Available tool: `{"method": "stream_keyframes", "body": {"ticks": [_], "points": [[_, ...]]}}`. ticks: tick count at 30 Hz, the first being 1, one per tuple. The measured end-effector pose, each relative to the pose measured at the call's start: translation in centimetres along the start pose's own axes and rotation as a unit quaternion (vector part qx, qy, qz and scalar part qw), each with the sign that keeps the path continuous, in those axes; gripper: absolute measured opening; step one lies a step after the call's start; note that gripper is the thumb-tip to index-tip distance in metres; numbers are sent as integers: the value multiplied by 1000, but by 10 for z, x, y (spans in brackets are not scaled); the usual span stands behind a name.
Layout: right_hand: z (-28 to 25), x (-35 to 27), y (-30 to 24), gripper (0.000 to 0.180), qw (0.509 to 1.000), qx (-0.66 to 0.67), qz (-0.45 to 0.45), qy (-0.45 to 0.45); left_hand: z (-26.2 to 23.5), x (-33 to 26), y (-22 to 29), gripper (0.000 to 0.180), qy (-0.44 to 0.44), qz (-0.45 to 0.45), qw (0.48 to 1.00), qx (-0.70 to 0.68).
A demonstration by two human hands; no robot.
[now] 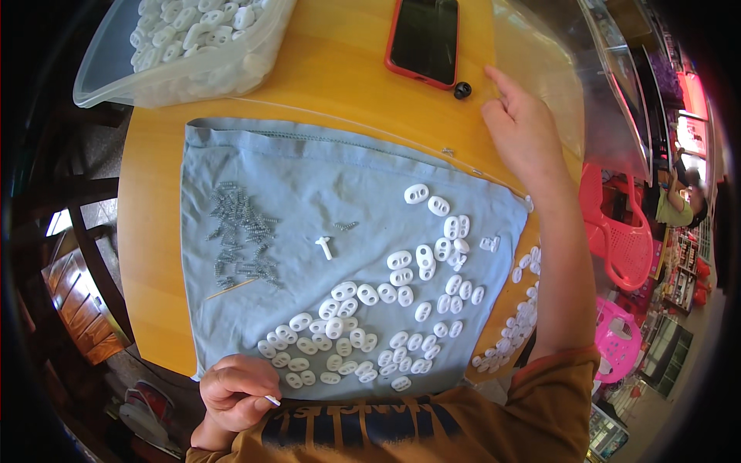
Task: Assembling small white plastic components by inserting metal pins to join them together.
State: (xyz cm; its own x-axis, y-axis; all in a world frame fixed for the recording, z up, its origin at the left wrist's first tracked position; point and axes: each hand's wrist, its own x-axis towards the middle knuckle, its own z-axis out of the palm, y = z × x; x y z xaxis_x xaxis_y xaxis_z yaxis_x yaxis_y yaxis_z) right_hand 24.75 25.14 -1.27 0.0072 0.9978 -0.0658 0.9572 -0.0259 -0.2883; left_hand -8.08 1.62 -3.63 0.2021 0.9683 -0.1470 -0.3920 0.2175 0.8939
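My left hand (239, 390) is closed at the cloth's near left corner, thumb and fingers pinching a small white plastic piece (272, 400). My right hand (525, 123) is stretched to the far right of the table, index finger extended and nothing visible in it, near a small black round object (462, 90). Many white oval plastic pieces with two holes (334, 328) lie scattered over the blue cloth (309, 162). A pile of small metal springs (239, 231) is on its left side, beside a thin wooden stick (230, 289). One white T-shaped piece (325, 248) and a few loose springs (345, 226) lie mid-cloth.
A translucent bin (255, 77) full of white pieces stands at the far left. A phone in a red case (423, 42) lies at the back of the wooden table (154, 255). More small white pieces (513, 336) sit by my right arm. Pink plastic chairs (621, 231) stand to the right.
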Motion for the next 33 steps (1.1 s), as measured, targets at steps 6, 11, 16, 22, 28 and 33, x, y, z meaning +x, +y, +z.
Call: {"method": "stream_keyframes", "body": {"ticks": [6, 11, 16, 22, 28, 33], "points": [[2, -5, 2, 42, 999, 23, -22, 43, 2, 2, 0, 11, 7, -4, 1000, -6], [-2, -13, 4, 41, 997, 80, 17, -18, 4, 1, -1, 11, 15, -8, 1000, -16], [3, -18, 14, 40, 996, 92, -15, 9, 5, 1, -2, 10, 32, -3, 999, -12], [0, -32, 15, 41, 992, 122, -11, -22, 5, 1, -2, 11, 31, -1, 999, -11], [-4, -48, 9, 36, 989, 142, -28, -43, 7, 5, -1, 11, 37, -7, 999, -7], [-7, -53, 11, 28, 987, 152, 1, -47, 13, 4, 0, 12, 71, -13, 997, -20]]}}
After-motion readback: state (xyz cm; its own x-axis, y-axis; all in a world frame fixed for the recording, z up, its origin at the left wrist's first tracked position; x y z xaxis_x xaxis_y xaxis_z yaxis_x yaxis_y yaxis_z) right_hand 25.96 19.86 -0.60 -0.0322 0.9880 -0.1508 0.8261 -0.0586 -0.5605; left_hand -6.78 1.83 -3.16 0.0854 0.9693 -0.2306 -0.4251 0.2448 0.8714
